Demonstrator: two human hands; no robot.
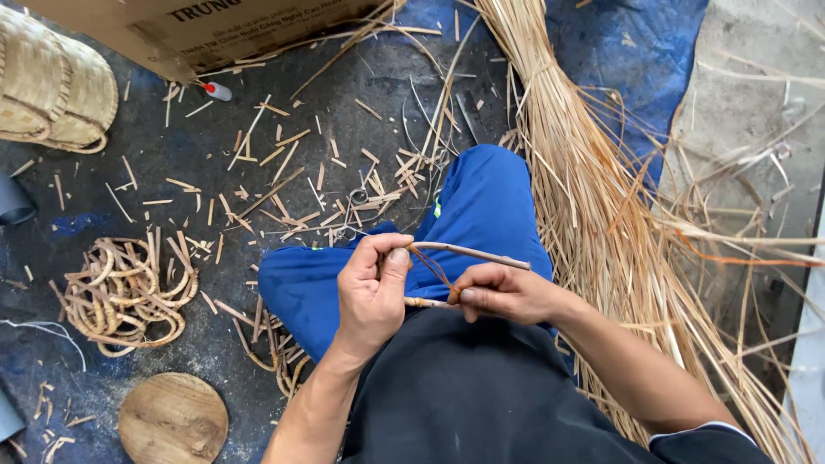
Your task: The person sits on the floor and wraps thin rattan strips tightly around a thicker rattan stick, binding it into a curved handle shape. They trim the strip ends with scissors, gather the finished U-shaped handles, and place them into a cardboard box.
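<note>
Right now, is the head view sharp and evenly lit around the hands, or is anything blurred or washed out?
Head view: soft, even daylight, no hard shadows; left hand, right hand and the bent cane are sharp; the pale floor at upper right looks slightly washed out; wide-lens curving toward the edges, where the woven basket is cut off.

A dark floor point(172, 172) with a blue sheet point(636, 51) at upper right; grey concrete point(739, 103) at the right edge, in daylight.

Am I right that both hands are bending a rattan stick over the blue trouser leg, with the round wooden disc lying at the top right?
Not quite: the head view shows the round wooden disc at the bottom left. Otherwise yes: left hand and right hand hold the rattan stick over the blue trouser leg.
</note>
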